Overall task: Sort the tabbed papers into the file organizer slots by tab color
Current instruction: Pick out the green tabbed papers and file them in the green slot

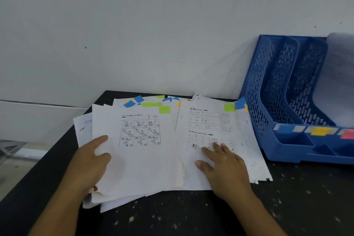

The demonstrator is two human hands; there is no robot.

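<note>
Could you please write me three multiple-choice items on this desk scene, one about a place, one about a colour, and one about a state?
1. Where does the file organizer stand relative to the spread papers?
A. To their right, against the wall
B. To their left
C. On top of them

2. What colour is the tab at the top corner of the sheet under the right hand?
A. Pink
B. Green
C. Orange

3. How does the left hand meet the papers?
A. It hovers clear of them
B. It grips the left edge of the pile, thumb on top
C. It lies flat on the bare table

Answers:
1. A, since the blue rack sits on the table's right side by the wall.
2. B, since a green square shows beside a blue one there.
3. B, since its thumb lies on the sheet and its fingers curl under the edge.
</note>
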